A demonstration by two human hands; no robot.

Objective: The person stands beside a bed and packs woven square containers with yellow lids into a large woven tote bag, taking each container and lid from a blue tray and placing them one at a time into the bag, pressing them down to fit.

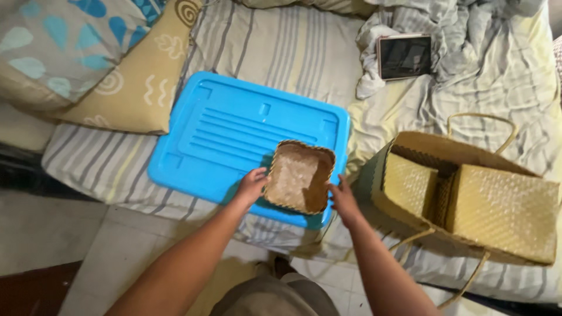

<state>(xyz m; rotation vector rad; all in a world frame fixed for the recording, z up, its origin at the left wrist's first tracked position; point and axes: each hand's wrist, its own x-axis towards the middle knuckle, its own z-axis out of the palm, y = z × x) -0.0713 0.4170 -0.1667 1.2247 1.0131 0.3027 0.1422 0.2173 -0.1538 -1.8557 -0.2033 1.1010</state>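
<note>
A small square woven basket [300, 175] rests on a bright blue plastic lid [234, 131] that lies flat on the bed. My left hand [250, 186] grips the basket's left rim. My right hand [342, 199] holds its right side. The basket is open at the top and looks empty inside.
A large woven straw bag [468, 196] with handles lies on its side at the right of the bed, holding woven boxes. A tablet [404, 56] rests on crumpled sheets at the back. Patterned pillows [88, 58] sit at the left. Tiled floor [70, 246] lies below the bed edge.
</note>
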